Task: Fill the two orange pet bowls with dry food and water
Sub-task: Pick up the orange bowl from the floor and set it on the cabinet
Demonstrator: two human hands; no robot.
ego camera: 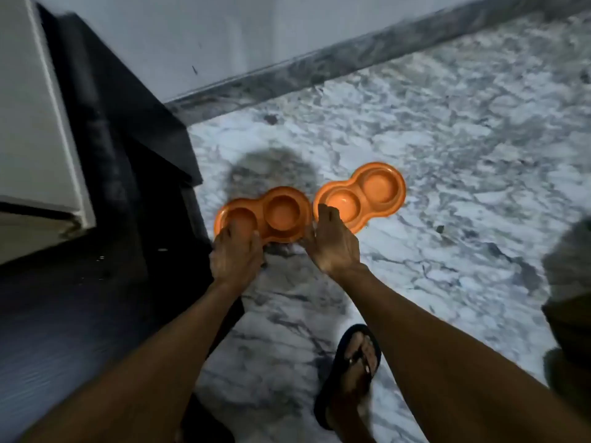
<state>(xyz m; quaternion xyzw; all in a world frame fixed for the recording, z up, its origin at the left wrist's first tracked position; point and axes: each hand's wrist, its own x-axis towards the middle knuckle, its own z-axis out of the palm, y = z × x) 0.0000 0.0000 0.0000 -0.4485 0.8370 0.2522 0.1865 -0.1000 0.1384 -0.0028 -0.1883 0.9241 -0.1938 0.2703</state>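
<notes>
The left bowl (283, 215) and the right bowl (379, 187) are sitting side by side on the marble floor (463, 148). The left hand (236, 255) is gripping the left bowl's near end, covering part of one well. The right hand (332, 244) is lying over the right bowl's rim; blur is hiding whether it is holding it.

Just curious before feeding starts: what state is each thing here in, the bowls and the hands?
Left orange bowl: both cups empty.
Right orange bowl: both cups empty.
Left hand: grips left orange bowl's near end.
Right hand: fingers on right orange bowl's rim; hold unclear.
</notes>
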